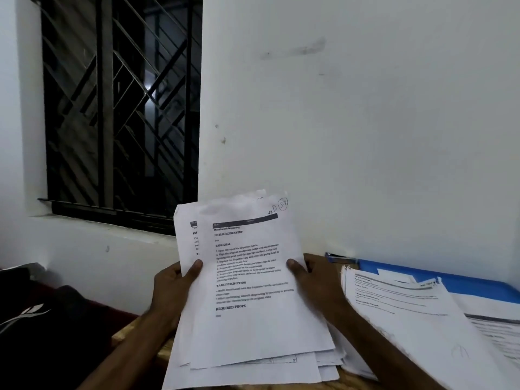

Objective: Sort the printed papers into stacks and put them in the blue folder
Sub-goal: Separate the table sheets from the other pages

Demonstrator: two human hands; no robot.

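A loose bundle of printed papers [247, 319] is held up tilted in front of me, its top sheet showing black headings and a dark header bar. My left hand [171, 285] grips the bundle's left edge, thumb on the front. My right hand [312, 277] grips the right edge, thumb also on the front. To the right, a stack of printed papers [416, 313] lies on the open blue folder [467, 282], which rests against the wall. The sheets in the bundle are fanned unevenly at the bottom.
The wooden table [132, 333] edge shows beneath my left forearm. A dark bag or cloth [50, 327] lies at the left. A blue-and-silver pen [340, 258] sits by the wall behind the folder. A barred window [121, 108] is at the upper left.
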